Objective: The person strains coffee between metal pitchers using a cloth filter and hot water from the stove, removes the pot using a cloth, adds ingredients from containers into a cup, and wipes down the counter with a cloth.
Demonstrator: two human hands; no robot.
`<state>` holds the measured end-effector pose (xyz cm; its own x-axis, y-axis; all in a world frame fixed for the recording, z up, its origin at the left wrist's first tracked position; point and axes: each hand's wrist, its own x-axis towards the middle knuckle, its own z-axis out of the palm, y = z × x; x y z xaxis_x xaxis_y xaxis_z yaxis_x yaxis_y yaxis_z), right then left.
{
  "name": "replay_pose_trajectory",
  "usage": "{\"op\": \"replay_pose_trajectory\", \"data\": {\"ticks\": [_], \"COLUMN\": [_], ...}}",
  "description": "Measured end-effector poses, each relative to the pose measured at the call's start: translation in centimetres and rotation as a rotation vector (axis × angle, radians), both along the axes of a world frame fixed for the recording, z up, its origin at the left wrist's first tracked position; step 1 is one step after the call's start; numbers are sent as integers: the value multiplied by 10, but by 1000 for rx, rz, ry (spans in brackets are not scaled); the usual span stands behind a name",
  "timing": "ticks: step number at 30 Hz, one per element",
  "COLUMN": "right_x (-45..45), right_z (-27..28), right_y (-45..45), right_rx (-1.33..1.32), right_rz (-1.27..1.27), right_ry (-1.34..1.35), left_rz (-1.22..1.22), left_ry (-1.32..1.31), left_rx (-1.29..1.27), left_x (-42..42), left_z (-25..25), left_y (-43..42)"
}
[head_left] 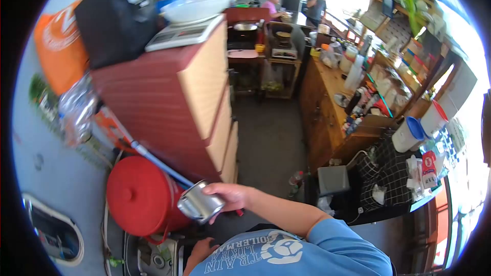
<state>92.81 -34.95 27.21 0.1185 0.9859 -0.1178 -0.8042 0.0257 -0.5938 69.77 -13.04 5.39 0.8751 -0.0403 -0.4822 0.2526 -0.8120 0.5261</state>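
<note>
A shiny silver metal cup (202,202) is in my right hand (232,198), fingers closed around its right side. The cup is tilted and held in front of my body, close to the large red lidded bin (137,194). Below and to the left, my left hand (202,251) is low by my blue shirt, beside a metal basin or burner unit (157,259) with a round fitting in it. The fingers of that hand are partly hidden, and I cannot make out whether it holds anything.
A dark red drawer cabinet (153,87) stands at left with a scale and bowl on top. A blue pole (163,163) leans by the bin. On the right, a wooden counter (327,117) carries bottles and jars. Two people are at the back beyond the grey floor (266,133).
</note>
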Motion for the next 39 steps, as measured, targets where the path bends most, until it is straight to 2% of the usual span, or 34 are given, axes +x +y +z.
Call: {"op": "replay_pose_trajectory", "data": {"ticks": [3,5,6,8,10,11,13,16,22,29,32,33,35,37,39], "right_x": [59,92,104,139,173,192,233,306,483,622,658,678,718,759,801], "right_z": [-12,-24,-21,-49,-82,-104,-138,-173,-213,-230,-195,-201,-216,-219,-227], "right_y": [-107,-172,-205,-260,-303,-323,-352,-387,-448,-507,-525,-540,-573,-604,-632], "right_rx": [74,11,-12,-103,-130,-212,-292,-571,-544,-557,-693,-695,-689,-742,-958], "right_rz": [-295,-641,-747,-949,-1061,-1169,-1285,-1417,-1579,-1629,-1699,-1715,-1742,-1800,-1955], "right_ry": [37,-42,-43,-57,-21,36,102,262,161,272,149,151,-36,6,-111], "left_rz": [-169,-102,-127,-14,-87,-139,24,126,135,89,61,49,20,-32,-104], "left_ry": [88,130,135,144,428,567,562,570,483,319,299,299,305,320,333], "left_rx": [-165,-336,-334,-183,-118,-79,83,116,58,-29,-41,-35,-13,21,73], "left_x": [60,97,115,143,160,175,193,267,475,722,806,832,880,924,967], "left_z": [-38,-57,-66,-88,-197,-213,-181,-159,-141,-99,-89,-87,-92,-103,-112], "left_y": [-46,-62,-66,-60,-1,8,-8,-41,-117,-180,-211,-223,-246,-272,-297]}}
